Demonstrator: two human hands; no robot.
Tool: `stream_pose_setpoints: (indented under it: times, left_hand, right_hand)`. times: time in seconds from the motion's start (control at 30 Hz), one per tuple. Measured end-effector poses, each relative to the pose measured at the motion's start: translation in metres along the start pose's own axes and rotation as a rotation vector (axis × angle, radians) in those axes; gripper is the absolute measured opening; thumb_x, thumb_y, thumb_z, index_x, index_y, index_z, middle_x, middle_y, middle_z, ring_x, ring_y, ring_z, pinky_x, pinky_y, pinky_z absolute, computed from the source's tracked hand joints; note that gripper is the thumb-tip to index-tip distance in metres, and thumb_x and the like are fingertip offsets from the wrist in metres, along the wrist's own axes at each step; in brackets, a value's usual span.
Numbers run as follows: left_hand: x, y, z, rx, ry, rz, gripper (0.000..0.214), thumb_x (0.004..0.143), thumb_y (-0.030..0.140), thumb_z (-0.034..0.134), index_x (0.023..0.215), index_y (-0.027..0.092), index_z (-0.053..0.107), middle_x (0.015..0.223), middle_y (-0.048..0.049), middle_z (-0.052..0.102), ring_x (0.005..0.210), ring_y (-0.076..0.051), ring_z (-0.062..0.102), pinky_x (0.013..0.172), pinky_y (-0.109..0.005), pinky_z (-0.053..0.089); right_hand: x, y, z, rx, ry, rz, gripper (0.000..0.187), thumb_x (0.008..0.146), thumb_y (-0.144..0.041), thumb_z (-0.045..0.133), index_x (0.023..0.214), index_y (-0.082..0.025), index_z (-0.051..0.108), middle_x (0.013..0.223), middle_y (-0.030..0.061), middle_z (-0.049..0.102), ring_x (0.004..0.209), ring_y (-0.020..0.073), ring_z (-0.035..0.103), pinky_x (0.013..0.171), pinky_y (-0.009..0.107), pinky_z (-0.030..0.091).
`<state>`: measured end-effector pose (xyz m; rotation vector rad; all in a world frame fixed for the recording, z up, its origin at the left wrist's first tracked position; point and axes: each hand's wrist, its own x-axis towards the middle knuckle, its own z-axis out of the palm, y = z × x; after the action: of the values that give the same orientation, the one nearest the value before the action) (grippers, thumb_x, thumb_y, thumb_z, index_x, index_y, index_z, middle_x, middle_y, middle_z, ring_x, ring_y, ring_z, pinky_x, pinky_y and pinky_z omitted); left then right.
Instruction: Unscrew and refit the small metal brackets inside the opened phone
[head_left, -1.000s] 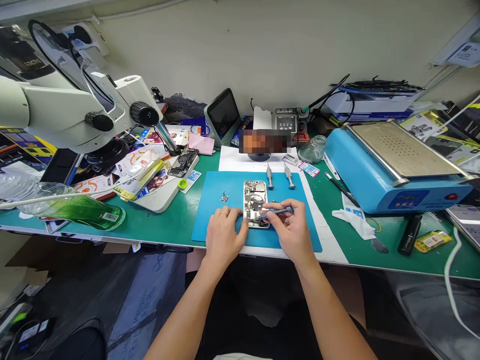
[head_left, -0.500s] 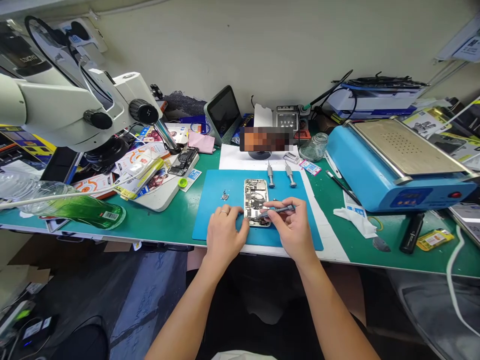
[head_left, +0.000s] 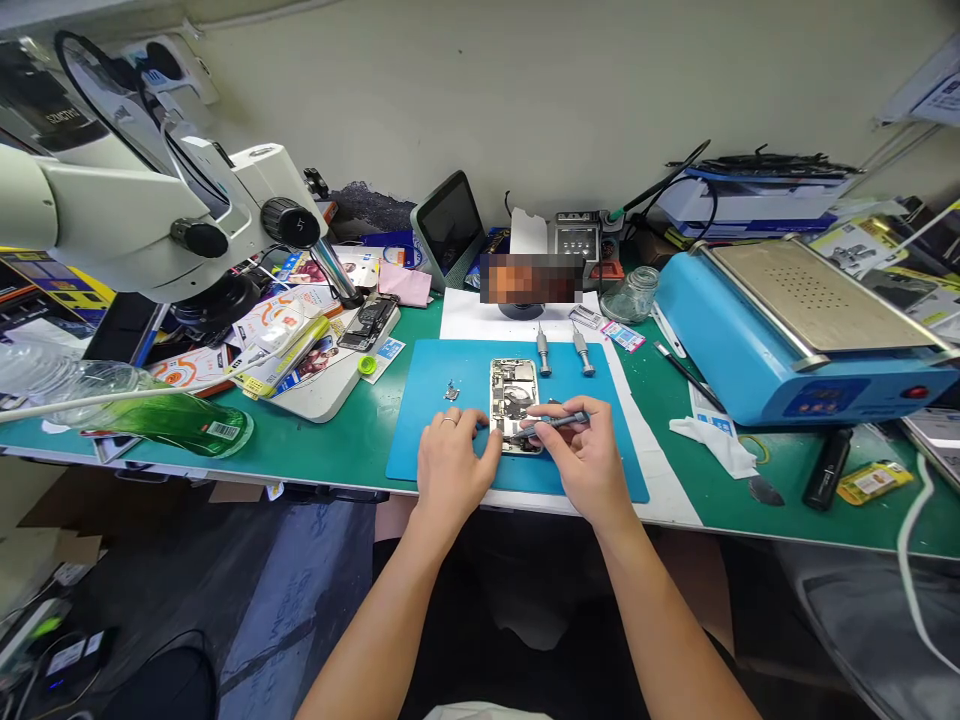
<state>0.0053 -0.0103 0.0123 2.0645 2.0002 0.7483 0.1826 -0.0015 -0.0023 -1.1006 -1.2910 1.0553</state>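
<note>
Opened phone [head_left: 514, 404] is steadied on the blue mat [head_left: 435, 400] by the left hand [head_left: 450, 462]; a screwdriver [head_left: 553, 424] is pinched by the right hand [head_left: 585, 455], tip on its internals.

I am looking at a plain off-white wall [head_left: 570, 90] that runs the full width behind the table [head_left: 337, 450] and carries a few small dark specks. The table is long and topped in green, with a pale front edge. The light falls soft and even across wall and table. A white microscope [head_left: 112, 215] on its arm fills my upper left, and a blue machine [head_left: 795, 330] with a metal plate on top stands at the right. Under the table the floor [head_left: 165, 570] is dark grey, with flattened cardboard [head_left: 45, 555] lying at the left.
</note>
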Motion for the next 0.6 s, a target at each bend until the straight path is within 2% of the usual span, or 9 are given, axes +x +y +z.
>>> stream_pose_setpoints:
  times: [0.6]
  left_hand:
    - [0.0006, -0.0017, 0.0017, 0.004, 0.002, 0.001, 0.007, 0.097, 0.032, 0.068, 0.098, 0.025, 0.067, 0.09, -0.0027, 0.066, 0.089, -0.025, 0.06, 0.075, -0.037, 0.041]
  right_hand:
    - [0.0033, -0.0059, 0.003, 0.049, 0.028, 0.009, 0.038, 0.094, -0.046, 0.076, 0.108, -0.03, 0.044, 0.113, 0.0033, 0.077, 0.095, 0.02, 0.078, 0.084, 0.039, 0.069]
